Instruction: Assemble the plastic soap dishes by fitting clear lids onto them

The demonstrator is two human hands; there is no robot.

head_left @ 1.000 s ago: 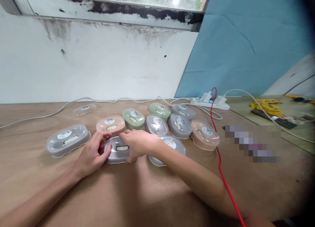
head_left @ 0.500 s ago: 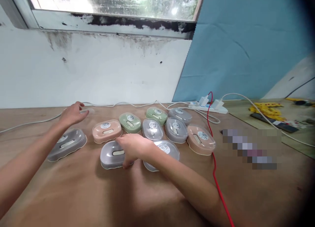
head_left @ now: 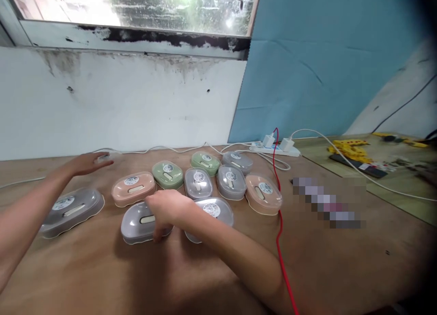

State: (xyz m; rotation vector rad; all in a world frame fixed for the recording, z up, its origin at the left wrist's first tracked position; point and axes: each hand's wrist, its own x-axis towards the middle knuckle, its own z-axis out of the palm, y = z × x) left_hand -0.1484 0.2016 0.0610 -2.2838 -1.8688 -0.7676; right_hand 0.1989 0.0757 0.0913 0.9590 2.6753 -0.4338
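Lower left of centre, my right hand (head_left: 164, 211) clasps a glossy, oval grey box (head_left: 134, 225), long axis nearly sideways; whether my left hand (head_left: 84, 164) grips clear plastic (head_left: 118, 157), I cannot tell.

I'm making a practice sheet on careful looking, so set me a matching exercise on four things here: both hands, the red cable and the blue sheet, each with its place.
Things:
1. left hand
2. right hand
3. red cable
4. blue sheet

Places:
A. hanging to the right of the window
B. on the right end of a grey box
C. running from the power strip across the table
D. at a clear lid near the wall

Right pairs: 1-D, 2-B, 3-C, 4-A
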